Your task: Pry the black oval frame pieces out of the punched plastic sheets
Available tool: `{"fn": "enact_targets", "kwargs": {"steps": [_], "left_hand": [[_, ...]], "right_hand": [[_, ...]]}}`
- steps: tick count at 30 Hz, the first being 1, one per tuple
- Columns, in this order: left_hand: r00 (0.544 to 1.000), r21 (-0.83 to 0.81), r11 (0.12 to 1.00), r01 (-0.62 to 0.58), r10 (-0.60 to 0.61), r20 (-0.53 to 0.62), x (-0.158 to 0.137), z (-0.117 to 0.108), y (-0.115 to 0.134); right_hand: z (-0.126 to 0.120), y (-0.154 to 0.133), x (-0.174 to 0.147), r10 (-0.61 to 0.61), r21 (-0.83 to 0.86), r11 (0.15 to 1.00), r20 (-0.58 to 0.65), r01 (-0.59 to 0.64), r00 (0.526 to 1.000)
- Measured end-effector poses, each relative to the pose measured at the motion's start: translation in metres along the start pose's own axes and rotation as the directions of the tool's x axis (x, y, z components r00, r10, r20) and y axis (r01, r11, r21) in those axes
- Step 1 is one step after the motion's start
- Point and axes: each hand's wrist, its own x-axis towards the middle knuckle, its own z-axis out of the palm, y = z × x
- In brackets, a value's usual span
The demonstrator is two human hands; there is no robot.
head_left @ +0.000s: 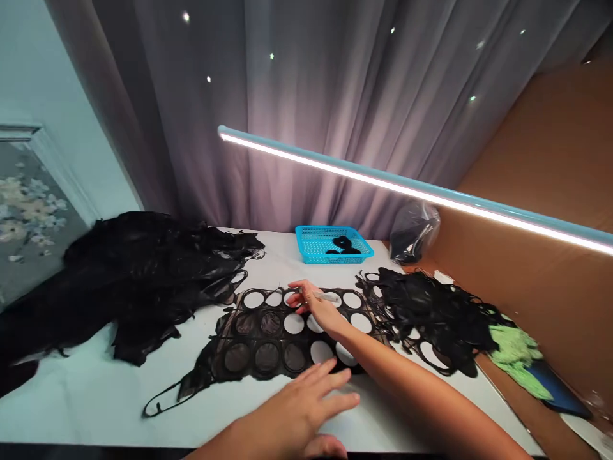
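Note:
A sheet of sheer black fabric with rows of round shapes lies flat on the white table. Some circles are cut out and show white; others, mostly at the left and front, still hold dark mesh. My right hand is over the back row, fingers curled around a slim, pale tool whose kind I cannot make out. Its working end is hidden by the hand. At the sheet's front edge is my left hand, its fingers spread and holding nothing.
A big heap of black fabric covers the table's left side. Black cut-out scraps pile up at the right, beside a green cloth. A blue basket with black pieces stands behind, near a clear plastic bag. A lit tube lamp crosses above.

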Motion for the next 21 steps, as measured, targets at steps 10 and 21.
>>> {"fn": "enact_targets", "kwargs": {"steps": [10,21], "left_hand": [[0.808,0.324,0.756,0.569,-0.440,-0.392,-0.033,-0.099,-0.160],[0.721,0.387,0.612,0.689,-0.530,-0.446,-0.037,-0.107,-0.183]], "right_hand": [[-0.010,0.035,0.028,0.027,-0.060,0.997,-0.410,-0.057,0.912],[0.016,-0.004,0.008,0.105,-0.011,0.994,-0.144,-0.108,0.984]]}}
